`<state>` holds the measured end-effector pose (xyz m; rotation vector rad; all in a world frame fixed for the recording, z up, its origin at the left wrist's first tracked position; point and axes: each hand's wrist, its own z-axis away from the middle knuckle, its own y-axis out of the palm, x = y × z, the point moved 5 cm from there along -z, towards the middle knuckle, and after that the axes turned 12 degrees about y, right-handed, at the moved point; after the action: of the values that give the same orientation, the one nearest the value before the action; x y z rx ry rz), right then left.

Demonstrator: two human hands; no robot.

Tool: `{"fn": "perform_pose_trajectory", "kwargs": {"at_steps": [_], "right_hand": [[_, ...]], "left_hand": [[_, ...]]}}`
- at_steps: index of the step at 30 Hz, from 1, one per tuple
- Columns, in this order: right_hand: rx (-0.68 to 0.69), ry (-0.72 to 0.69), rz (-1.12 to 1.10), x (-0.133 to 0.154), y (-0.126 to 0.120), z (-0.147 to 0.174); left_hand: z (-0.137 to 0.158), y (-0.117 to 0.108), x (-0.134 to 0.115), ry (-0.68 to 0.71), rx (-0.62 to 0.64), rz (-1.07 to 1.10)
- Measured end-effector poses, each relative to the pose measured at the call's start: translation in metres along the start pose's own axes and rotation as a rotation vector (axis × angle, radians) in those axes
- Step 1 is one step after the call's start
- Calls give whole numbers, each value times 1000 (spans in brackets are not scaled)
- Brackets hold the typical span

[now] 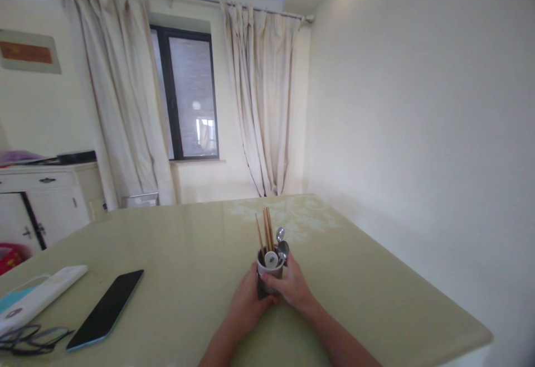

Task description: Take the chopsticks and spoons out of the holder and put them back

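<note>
Both my hands are wrapped round a small utensil holder on the table. My left hand grips its left side, with the thumb across the front near the base. On the right side, my right hand is closed round it, the thumb lying over the front below the rim. Several wooden chopsticks stand up out of the holder. Metal spoons lean out to the right, and a white ceramic spoon shows at the front of the opening. My hands hide much of the holder's body.
On the pale green table, a dark-screened phone lies to the left. Beyond it are a white power strip and a pair of glasses. A wall runs along the table's right side.
</note>
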<state>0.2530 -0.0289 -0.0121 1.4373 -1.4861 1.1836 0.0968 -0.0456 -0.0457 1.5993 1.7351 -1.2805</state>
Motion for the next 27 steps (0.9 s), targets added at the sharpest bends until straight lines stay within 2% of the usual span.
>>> {"fn": "perform_pose_trajectory", "kwargs": {"at_steps": [4, 9, 13, 18, 21, 23, 24, 26, 27], "right_hand": [[-151, 31, 89, -8, -20, -18], [-409, 98, 174, -19, -71, -49], [-575, 130, 202, -28, -104, -61], [-613, 133, 191, -35, -115, -60], [-764, 69, 227, -23, -121, -45], [-883, -102, 317, -5, -115, -29], [-870, -232, 378, 5, -102, -20], [-732, -383, 438, 16, -64, -6], [-535, -470, 493, 19, -35, -1]], "left_hand": [[5, -4, 9, -37, -50, -136], [4, -6, 9, -30, -45, -191], [4, -6, 12, 5, -81, -219], [3, -9, 16, 34, -118, -220], [-2, -15, 16, 19, -153, -227], [-6, -17, 16, 2, -162, -252], [-8, -17, 17, -13, -162, -274], [-13, -14, 17, -24, -143, -279], [-15, -10, 18, -9, -109, -241]]}}
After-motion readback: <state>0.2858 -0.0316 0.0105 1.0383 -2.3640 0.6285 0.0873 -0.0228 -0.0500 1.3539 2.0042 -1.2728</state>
